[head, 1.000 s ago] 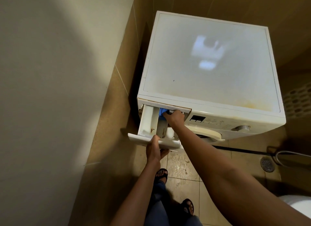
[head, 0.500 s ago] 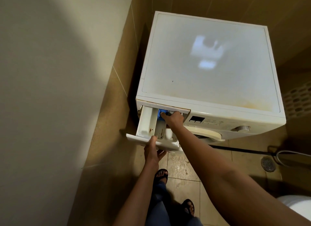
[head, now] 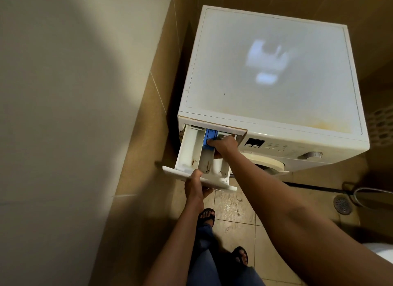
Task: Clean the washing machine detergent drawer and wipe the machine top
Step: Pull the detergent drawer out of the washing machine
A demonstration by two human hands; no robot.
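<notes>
The white detergent drawer (head: 188, 151) sticks far out of the washing machine's upper left front, with brown stains in its compartments. My left hand (head: 195, 190) grips its front panel from below, thumb on top. Inside the drawer, my right hand (head: 223, 146) has its fingertips pressing on the blue insert (head: 209, 135) at the back of the middle compartment. The machine top (head: 265, 72) is white and dusty, with a yellowish stain near its front right corner.
A tiled wall (head: 148, 115) stands close on the machine's left. The control panel and dial (head: 311, 155) lie right of the drawer, above the door. On the floor at right are a drain (head: 342, 204) and a hose (head: 372, 192). My feet stand below the drawer.
The drawer has slid further out of the machine, pulled by my left hand. More of the blue insert shows, and my right hand stays on it.
</notes>
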